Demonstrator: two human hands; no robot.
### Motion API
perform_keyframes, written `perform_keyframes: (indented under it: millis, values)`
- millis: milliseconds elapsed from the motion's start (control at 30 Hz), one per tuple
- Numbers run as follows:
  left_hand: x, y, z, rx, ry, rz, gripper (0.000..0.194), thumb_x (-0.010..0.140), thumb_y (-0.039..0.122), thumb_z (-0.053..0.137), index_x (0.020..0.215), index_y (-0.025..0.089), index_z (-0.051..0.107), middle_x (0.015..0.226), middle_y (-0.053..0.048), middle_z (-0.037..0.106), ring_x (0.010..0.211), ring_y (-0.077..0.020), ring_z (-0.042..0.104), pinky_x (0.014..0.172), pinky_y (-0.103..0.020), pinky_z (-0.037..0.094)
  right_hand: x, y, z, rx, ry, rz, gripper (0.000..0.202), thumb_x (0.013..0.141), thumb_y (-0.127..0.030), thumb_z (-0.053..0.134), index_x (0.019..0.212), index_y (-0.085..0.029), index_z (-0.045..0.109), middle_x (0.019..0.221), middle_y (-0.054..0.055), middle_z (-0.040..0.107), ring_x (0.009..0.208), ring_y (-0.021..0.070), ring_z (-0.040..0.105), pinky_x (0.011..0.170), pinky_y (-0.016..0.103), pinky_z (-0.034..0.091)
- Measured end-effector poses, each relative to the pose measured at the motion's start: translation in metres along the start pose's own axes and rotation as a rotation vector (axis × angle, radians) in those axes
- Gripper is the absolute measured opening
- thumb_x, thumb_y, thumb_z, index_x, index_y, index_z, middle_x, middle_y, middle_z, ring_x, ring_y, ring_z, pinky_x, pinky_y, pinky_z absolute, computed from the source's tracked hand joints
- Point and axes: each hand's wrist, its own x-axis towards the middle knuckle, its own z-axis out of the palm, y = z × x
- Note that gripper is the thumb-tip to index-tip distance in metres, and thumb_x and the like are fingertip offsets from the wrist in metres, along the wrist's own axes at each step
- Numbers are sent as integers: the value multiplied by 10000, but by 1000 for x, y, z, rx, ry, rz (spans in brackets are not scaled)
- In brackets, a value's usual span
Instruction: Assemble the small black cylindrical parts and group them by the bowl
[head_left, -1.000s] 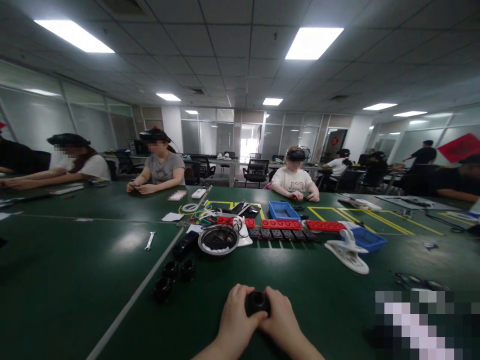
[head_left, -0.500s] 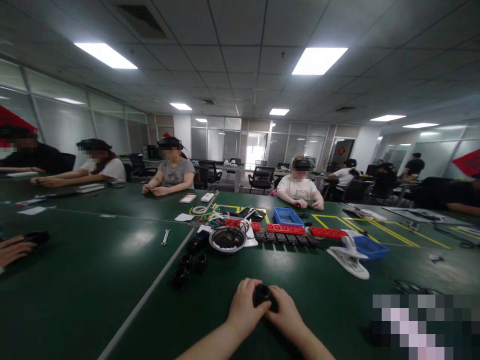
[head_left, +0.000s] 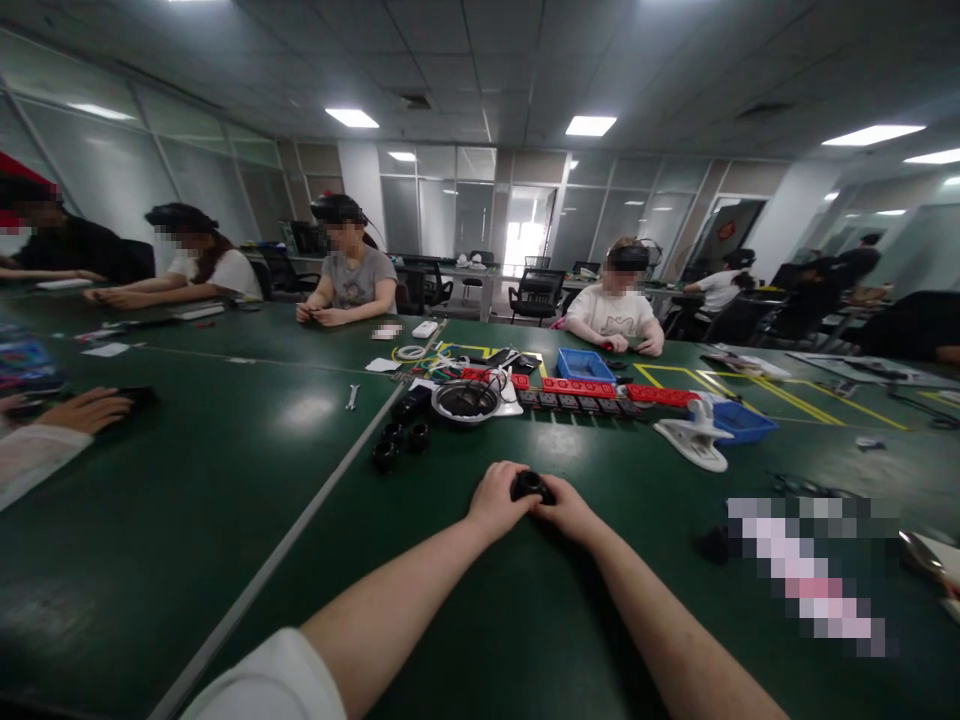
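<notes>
Both of my hands are on a black, round part [head_left: 530, 484] with a hole in its top, at the middle of the green table [head_left: 480, 620]. My left hand [head_left: 496, 500] wraps its left side, the thumb across the near side. From the right, the fingers of my right hand [head_left: 571, 508] close round the same part; its lower portion is hidden by the hands. Several similar black round parts [head_left: 385, 455] stand in a cluster to the left. Behind them is a metal bowl [head_left: 444, 412] with dark contents.
Red strips [head_left: 579, 388], blue trays [head_left: 574, 372] and a white clamp-like stand [head_left: 697, 445] lie beyond my hands. A wrench [head_left: 352, 397] lies left of a grey table seam [head_left: 292, 535]. A co-worker's hand [head_left: 94, 408] is at far left; other people sit across the table.
My view has tipped down, so the table and people appear higher and more of my forearms shows. Both hands stay round the black part.
</notes>
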Motion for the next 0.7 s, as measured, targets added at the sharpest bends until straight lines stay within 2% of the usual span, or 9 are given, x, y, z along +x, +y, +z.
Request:
perform_keyframes:
  millis: [167, 300, 400, 467, 567, 700]
  values:
    - [2, 0, 1, 21, 7, -2, 367, 645, 255, 680, 973, 175, 537, 952, -38, 541, 929, -191, 481, 822, -308, 382, 0, -2, -2, -72, 3, 28, 291, 638, -258, 610, 913, -165, 589, 863, 25, 627, 801, 192, 547, 711, 279, 400]
    - [2, 2, 3, 45, 39, -19, 368, 617, 278, 706, 924, 160, 541, 907, -36, 542, 903, -195, 483, 794, -307, 391, -3, -9, 6, -176, 88, 118, 227, 645, -262, 585, 845, -157, 559, 788, 39, 597, 744, 194, 533, 657, 281, 385]
    - [3, 1, 5, 67, 47, -42, 358, 622, 302, 703, 903, 155, 536, 903, -37, 538, 902, -200, 477, 802, -318, 384, -6, -16, 13, -248, 169, 204, 230, 678, -267, 534, 865, -134, 535, 846, 97, 570, 825, 243, 512, 707, 338, 359]
    - [3, 2, 5, 78, 40, -46, 340, 641, 292, 688, 912, 159, 532, 918, -36, 534, 915, -198, 472, 817, -321, 377, -7, -20, 14, -267, 193, 227, 291, 688, -266, 519, 943, -126, 518, 932, 125, 554, 899, 268, 492, 756, 366, 338]
    - [3, 4, 4, 86, 23, -27, 320, 662, 274, 668, 932, 168, 533, 926, -33, 537, 921, -195, 475, 826, -323, 378, -9, -23, 11, -253, 182, 189, 463, 665, -274, 558, 1101, -155, 463, 1038, 102, 548, 954, 255, 490, 799, 347, 336]
    - [2, 2, 3, 80, 10, 29, 359, 669, 264, 660, 992, 181, 527, 968, -36, 541, 942, -193, 481, 833, -319, 391, -9, -13, 8, -199, 134, 109, 641, 642, -292, 596, 1231, -167, 376, 1129, 90, 536, 1014, 241, 492, 844, 338, 349]
